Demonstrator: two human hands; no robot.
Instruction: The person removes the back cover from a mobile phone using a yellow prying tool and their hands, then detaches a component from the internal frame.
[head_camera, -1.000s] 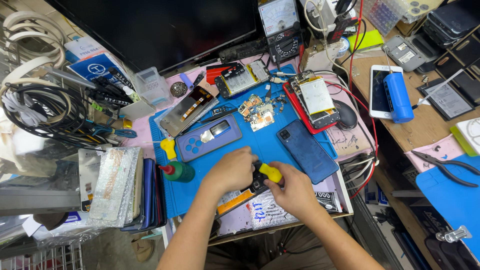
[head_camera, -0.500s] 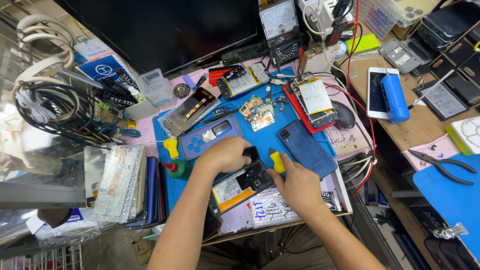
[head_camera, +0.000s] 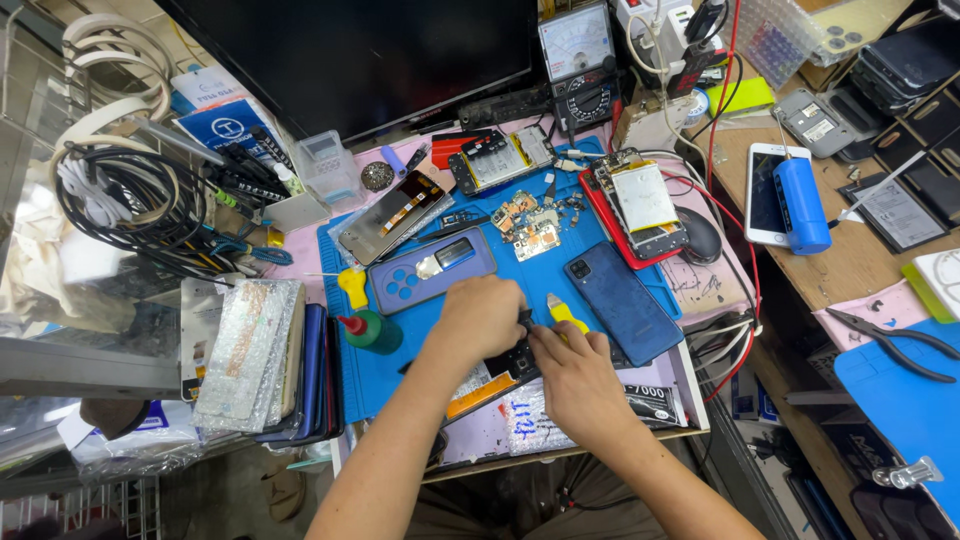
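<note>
Both hands are shifting lower: left hand (head_camera: 483, 318) is pressing the dark opened phone (head_camera: 500, 366) against the blue work mat (head_camera: 400, 375), right hand (head_camera: 578, 375) is clamping a yellow-handled screwdriver (head_camera: 566, 313), whose tip is risking slipping and gouging

Cluttered wooden bench (head_camera: 850, 265), dark monitor (head_camera: 360, 55) behind.

Two hands (head_camera: 480, 318) (head_camera: 578, 375), one multimeter (head_camera: 580, 60), one pair of pliers (head_camera: 890, 342).
</note>
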